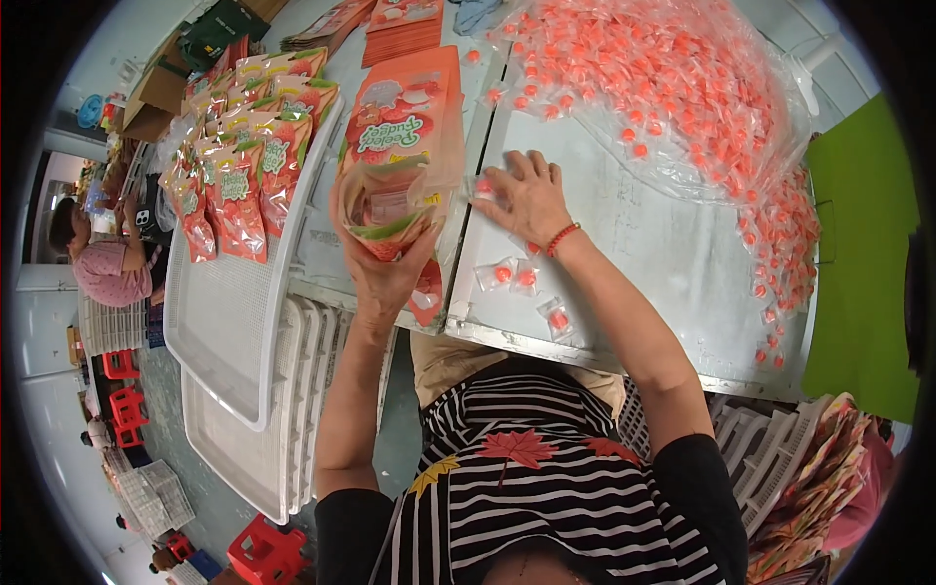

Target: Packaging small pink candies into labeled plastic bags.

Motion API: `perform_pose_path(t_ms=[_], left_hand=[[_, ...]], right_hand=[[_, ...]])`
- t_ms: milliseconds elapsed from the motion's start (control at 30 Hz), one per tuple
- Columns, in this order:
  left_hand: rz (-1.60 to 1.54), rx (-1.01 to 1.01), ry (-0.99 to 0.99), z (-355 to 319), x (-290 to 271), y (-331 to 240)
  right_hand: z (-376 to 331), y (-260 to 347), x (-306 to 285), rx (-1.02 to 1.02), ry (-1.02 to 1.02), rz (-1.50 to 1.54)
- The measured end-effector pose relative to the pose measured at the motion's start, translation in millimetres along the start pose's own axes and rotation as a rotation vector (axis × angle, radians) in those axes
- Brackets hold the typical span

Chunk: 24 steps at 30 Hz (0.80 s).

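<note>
My left hand (378,273) is wrapped round an open red-and-green candy pouch (388,232), its mouth held wide toward me. On the pale table, my right hand (534,203) has its thumb and fingertips closed about a small wrapped red candy (484,187) by the table seam. Several more wrapped candies (525,279) lie loose near my right wrist, with one candy (558,319) closer to the front edge. Beyond the held pouch lies a stack of flat pouches (414,93). The contents deep inside the held pouch cannot be made out clearly.
A large clear bag of wrapped candies (673,88) spills across the right side. To the left, filled pouches (239,180) rest on a white mesh tray (219,302) above stacked trays. A green panel (868,244) borders the right. Another person (112,263) sits far left.
</note>
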<state>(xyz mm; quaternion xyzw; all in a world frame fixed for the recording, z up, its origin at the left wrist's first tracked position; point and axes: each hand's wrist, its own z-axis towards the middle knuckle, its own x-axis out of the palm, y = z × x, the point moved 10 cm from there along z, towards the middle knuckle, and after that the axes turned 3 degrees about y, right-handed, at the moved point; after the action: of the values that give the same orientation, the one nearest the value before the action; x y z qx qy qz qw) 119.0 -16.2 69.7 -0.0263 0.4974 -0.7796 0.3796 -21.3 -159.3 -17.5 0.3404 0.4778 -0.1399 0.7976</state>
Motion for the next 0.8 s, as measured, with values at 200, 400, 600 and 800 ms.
perform_pose_path(t_ms=[200,400,600,800], left_hand=[[0.034,-0.081,0.013,-6.3,-10.0,5.2],[0.052,0.031,0.047,-5.0,4.9,-12.5],[0.094,0.014,0.048,-10.6,-0.9,-6.3],[0.080,-0.021,0.100,-11.0,15.6,-6.0]], right_hand=[[-8.8,3.9,8.2,-0.180,0.015,-0.089],[-14.4,25.1,16.1,-0.416,0.157,-0.113],[-32.7,10.7,3.9,-0.228,0.302,0.023],[-73.7,36.8,-5.3,-0.042,0.158,-0.116]])
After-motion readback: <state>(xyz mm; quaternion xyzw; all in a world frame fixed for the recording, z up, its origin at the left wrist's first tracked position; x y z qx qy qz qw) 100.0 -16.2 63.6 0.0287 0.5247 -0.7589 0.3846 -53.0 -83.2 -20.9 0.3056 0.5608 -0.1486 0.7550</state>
